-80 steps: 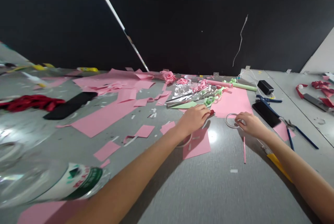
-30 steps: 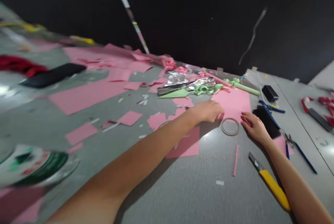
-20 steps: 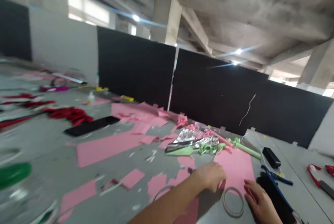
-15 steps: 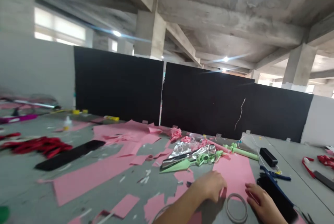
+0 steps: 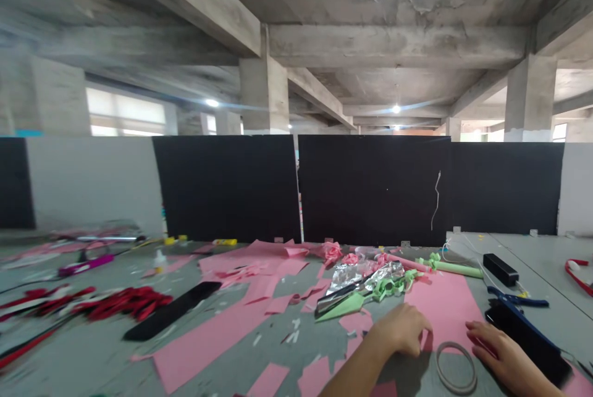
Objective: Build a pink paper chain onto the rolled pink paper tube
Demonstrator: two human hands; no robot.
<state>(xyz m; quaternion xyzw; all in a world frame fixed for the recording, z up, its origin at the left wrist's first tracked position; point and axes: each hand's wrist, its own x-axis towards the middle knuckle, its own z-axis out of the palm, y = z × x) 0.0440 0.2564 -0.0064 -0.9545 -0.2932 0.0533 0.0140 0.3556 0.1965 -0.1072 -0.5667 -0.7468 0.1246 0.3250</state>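
Note:
A pink paper sheet (image 5: pixel 442 301) lies in front of me between my two hands. My left hand (image 5: pixel 403 330) is closed at the sheet's near left corner, its fingers curled down and the tips partly hidden. My right hand (image 5: pixel 498 347) rests at the near right corner, fingers stretched out and flat. Between the hands, at the sheet's near edge, a grey ring (image 5: pixel 456 367) like a roll of tape lies flat. Beyond the left hand are green paper curls (image 5: pixel 393 286) and crumpled silver foil (image 5: pixel 345 276).
Right of my right hand lie a dark case (image 5: pixel 525 338) and blue-handled pliers (image 5: pixel 519 299). A black box (image 5: pixel 500 269) sits farther back. Pink scraps (image 5: pixel 208 335), a long black object (image 5: pixel 173 310) and red ribbon (image 5: pixel 123 304) spread leftward. Black panels (image 5: pixel 370 190) stand behind the table.
My view has levelled and turned, so the table and hands appear farther right and slightly lower. Both hands keep nearly the same places at the pink sheet.

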